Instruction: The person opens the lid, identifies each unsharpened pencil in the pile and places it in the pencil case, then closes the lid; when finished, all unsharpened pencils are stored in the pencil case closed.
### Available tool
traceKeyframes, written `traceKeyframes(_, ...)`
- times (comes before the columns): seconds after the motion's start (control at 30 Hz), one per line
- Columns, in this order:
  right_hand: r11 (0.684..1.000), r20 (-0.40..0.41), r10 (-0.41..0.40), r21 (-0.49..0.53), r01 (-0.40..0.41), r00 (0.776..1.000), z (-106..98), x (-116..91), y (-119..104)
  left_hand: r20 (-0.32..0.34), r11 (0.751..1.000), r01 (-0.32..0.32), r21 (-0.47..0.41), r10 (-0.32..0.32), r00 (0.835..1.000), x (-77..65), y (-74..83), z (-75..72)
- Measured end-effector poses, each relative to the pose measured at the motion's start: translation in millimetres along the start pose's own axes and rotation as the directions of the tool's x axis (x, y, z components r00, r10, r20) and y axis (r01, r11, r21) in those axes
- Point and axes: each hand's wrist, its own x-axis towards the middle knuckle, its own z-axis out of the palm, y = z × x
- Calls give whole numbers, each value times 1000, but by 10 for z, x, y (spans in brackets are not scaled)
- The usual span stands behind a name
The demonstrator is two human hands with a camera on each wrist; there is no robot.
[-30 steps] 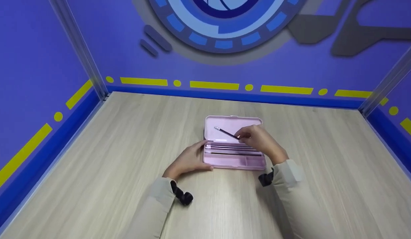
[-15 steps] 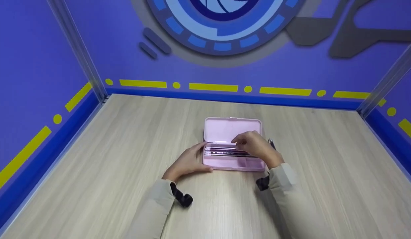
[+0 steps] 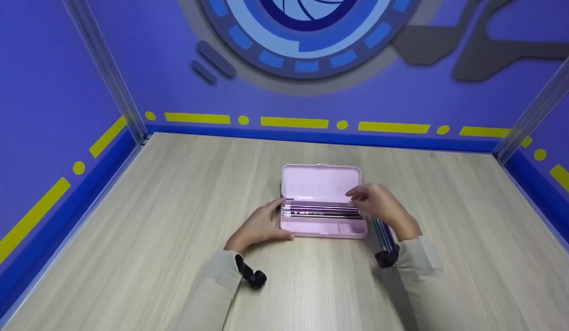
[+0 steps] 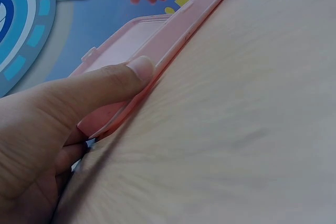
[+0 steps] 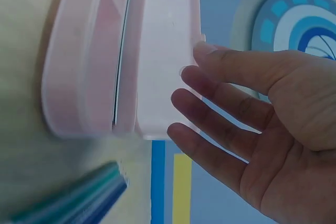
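Note:
A pink pencil case lies with its lid raised on the table. Several dark pencils with white ends lie side by side in its long rear compartment. My left hand holds the case's left end, thumb along the front wall, as the left wrist view shows from close by. Above the case's right end hovers my right hand, its fingers loosely bent around nothing; the right wrist view shows the fingers apart, in front of the lid.
Right of the case, a bunch of dark, green and blue sticks, like pencils or pens, lies on the table, partly hidden by my right wrist in the head view. Purple-blue panels enclose the table's back and sides.
A second ago my right hand held a dark pencil above the case; that pencil now lies among the others inside. The right hand has moved right, empty. My left hand stays put.

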Motion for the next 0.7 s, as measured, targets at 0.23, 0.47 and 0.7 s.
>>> traceKeyframes(0.23,999,-57,30,35,-28,998,-157,-181,282,13,1000,-5,-11,5,1000,-7,-3,1)
traceKeyframes(0.47,993,-31,108,48,-106,994,-231,-327,508,10,1000,14,-10,-14,1000,-14,6,14)
traceKeyframes(0.7,976,53,212,32,-214,976,-242,-406,622,8,999,22,-26,-22,1000,-25,22,14)
